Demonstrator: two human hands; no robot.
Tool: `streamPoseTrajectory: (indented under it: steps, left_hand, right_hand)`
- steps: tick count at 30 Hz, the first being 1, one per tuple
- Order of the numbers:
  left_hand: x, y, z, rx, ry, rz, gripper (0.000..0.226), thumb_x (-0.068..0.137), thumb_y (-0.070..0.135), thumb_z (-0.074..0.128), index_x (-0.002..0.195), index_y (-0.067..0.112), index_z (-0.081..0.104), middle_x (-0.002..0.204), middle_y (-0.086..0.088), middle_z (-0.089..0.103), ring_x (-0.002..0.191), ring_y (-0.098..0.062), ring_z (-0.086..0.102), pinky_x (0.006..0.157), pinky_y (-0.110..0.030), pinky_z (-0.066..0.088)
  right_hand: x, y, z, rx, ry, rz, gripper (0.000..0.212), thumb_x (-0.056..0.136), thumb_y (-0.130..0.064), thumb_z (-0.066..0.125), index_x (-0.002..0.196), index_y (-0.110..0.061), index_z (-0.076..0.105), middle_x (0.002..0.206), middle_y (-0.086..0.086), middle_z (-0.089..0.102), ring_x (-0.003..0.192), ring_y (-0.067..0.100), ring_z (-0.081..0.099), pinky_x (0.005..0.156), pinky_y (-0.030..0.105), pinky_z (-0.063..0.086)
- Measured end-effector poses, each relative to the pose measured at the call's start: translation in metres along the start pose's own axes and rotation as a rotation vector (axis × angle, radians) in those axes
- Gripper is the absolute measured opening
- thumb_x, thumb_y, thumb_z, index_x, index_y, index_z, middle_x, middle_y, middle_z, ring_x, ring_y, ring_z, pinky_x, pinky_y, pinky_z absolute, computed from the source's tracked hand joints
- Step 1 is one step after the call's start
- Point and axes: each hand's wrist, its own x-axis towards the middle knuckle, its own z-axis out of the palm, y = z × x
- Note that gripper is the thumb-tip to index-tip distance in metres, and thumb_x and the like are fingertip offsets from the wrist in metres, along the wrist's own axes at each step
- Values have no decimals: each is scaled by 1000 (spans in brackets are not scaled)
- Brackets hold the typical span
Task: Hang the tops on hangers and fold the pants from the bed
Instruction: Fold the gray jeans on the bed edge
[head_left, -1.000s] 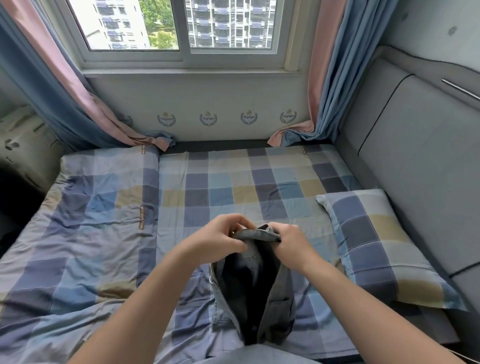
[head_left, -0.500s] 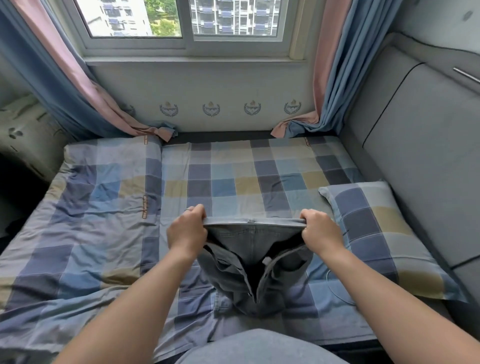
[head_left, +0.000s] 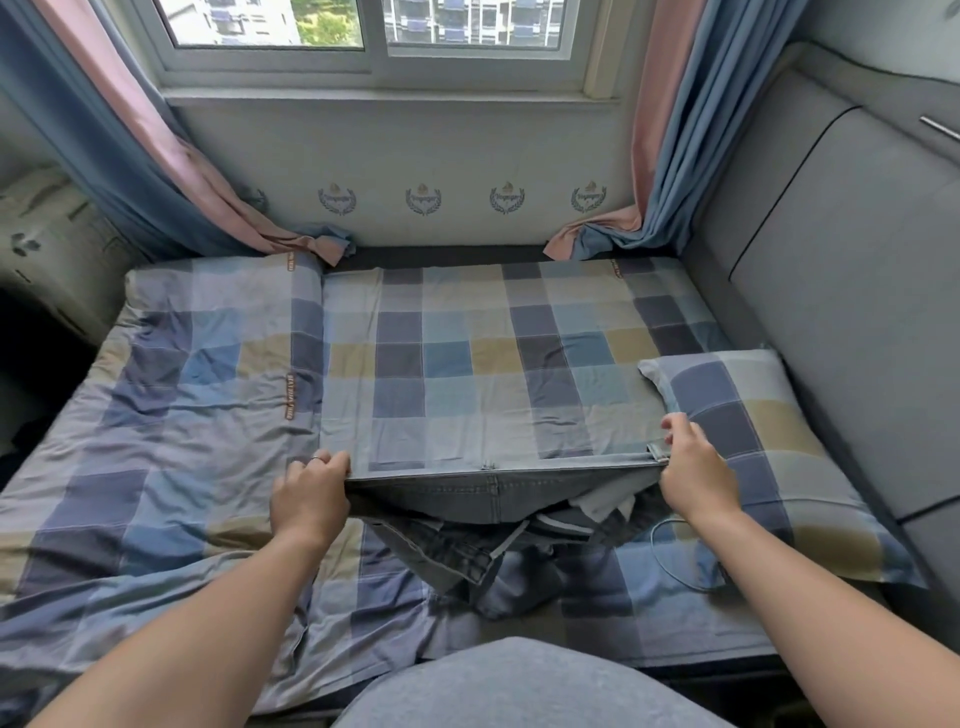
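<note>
A pair of grey denim pants (head_left: 467, 499) is held up over the checkered bed (head_left: 467, 364), its waistband stretched out flat and taut. My left hand (head_left: 311, 493) grips the waistband's left end, and my right hand (head_left: 696, 473) pinches its right end beside the pillow. Below the waistband the legs hang bunched and crumpled onto the bedding near the front edge. No tops or hangers are in view.
A checkered pillow (head_left: 769, 457) lies at the right against the grey padded headboard (head_left: 841, 312). A folded duvet (head_left: 156, 415) covers the bed's left half. Curtains (head_left: 670, 156) hang at both sides of the window. A thin white cable (head_left: 675, 566) lies by the pillow.
My hands have moved apart from a bunched grip, pulling the waistband out wide and taut. The pants have opened from a narrow bundle into a spread band.
</note>
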Motion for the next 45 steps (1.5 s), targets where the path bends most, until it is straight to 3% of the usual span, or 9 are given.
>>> streamPoseTrajectory:
  steps: [8,12,16,19,22,27,34,42,45]
  left_hand:
    - [-8,-17,20,-236,-71,-152,19,89,5,47,96,21,40,95,-8,50,79,-33,53,67,-41,45]
    - [0,-18,30,-534,-117,-354,23,92,3,41,109,17,45,92,-14,56,74,-31,59,61,-39,49]
    - [9,-3,25,-1378,-258,-675,37,97,-1,28,110,15,59,75,-16,60,53,-25,54,55,-31,51]
    - [12,0,14,-1656,-318,-791,39,100,3,29,94,18,64,54,-3,61,44,-12,49,58,-28,48]
    - [19,3,4,-1818,-325,-800,39,98,3,29,94,19,63,75,-4,61,62,-12,54,63,-27,50]
    - [25,7,-14,-1562,-229,-376,44,88,-10,43,110,18,68,91,-2,69,84,-17,61,69,-26,47]
    - [44,23,-60,-924,258,-34,27,83,9,76,108,14,71,95,0,70,90,-21,62,78,-31,46]
    - [88,36,-167,-793,615,-76,25,92,14,59,113,16,72,109,-20,63,107,-43,51,88,-45,44]
    - [104,40,-222,-854,707,-112,22,92,20,61,112,22,71,125,-14,52,119,-41,44,102,-51,40]
  right_hand:
    - [7,22,0,134,-159,337,58,89,-2,44,144,-21,42,110,22,65,86,36,61,69,41,53]
    - [2,13,0,572,-281,541,67,93,3,26,147,-32,44,65,11,57,44,20,49,35,16,34]
    - [-3,12,-5,847,-462,686,44,102,-6,27,113,-30,62,52,3,48,37,11,47,32,11,27]
    - [-6,14,-10,1045,-577,843,31,104,-14,33,83,-11,55,46,1,51,36,13,57,31,12,33]
    - [-6,12,-17,1191,-616,832,35,102,-12,33,83,1,60,58,10,66,54,24,71,42,22,50]
    - [3,8,-40,1256,-617,602,16,92,-13,43,100,-17,57,107,8,74,107,23,65,92,38,43]
    - [33,2,-71,1004,-237,105,37,84,18,53,116,0,57,104,15,62,96,26,57,80,33,47]
    - [65,-50,-174,723,244,-238,19,86,-4,75,98,-17,68,89,1,71,87,21,65,87,47,52]
    - [74,-70,-219,627,408,-325,19,92,-10,68,84,-26,63,77,-11,66,74,8,63,73,31,48]
